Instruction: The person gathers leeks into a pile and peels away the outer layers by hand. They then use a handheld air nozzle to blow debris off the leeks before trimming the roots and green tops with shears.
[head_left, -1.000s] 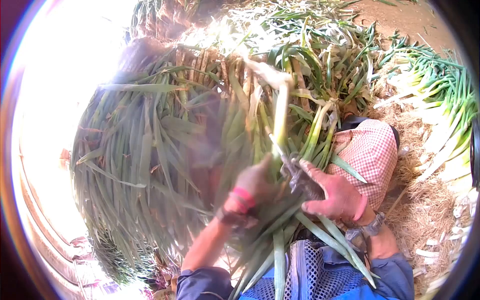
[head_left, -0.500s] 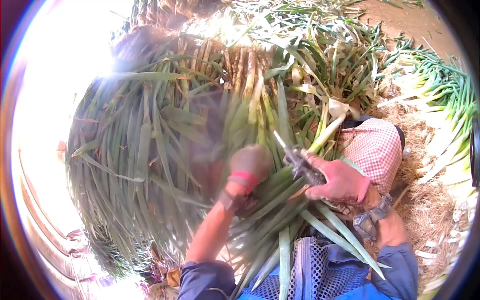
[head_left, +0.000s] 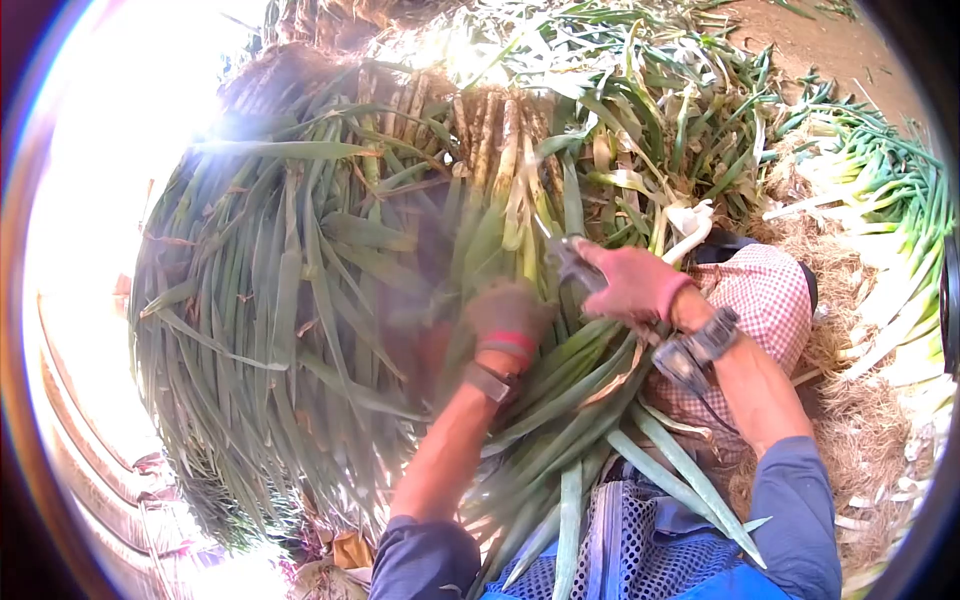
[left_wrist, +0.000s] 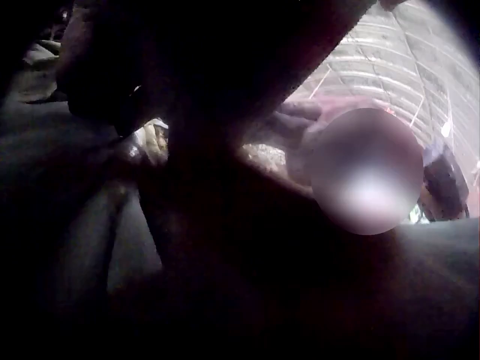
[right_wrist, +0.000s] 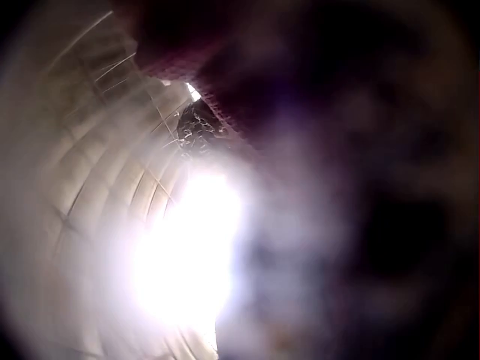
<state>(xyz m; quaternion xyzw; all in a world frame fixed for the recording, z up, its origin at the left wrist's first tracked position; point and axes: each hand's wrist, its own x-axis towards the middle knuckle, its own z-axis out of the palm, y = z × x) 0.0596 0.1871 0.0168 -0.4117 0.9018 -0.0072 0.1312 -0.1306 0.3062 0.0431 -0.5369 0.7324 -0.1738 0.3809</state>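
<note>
- Two gloved hands busy in a big leek bundle (head_left: 330, 300) lying across the lap.
- Left hand (head_left: 508, 315) curls round the green stalks mid-bundle.
- Right hand (head_left: 628, 282) grips a small knife (head_left: 566, 257) just beside them.

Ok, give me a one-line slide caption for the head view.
Gloved left hand grips a leek bundle while the right hand holds a dark tool at the stalks.

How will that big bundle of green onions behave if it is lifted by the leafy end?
Probably floppy: the long leaves of the green onion bundle bend and fan out. Likely heavy, since many stalks are packed together. Loose leaves may slip from the left hand and right hand.
</note>
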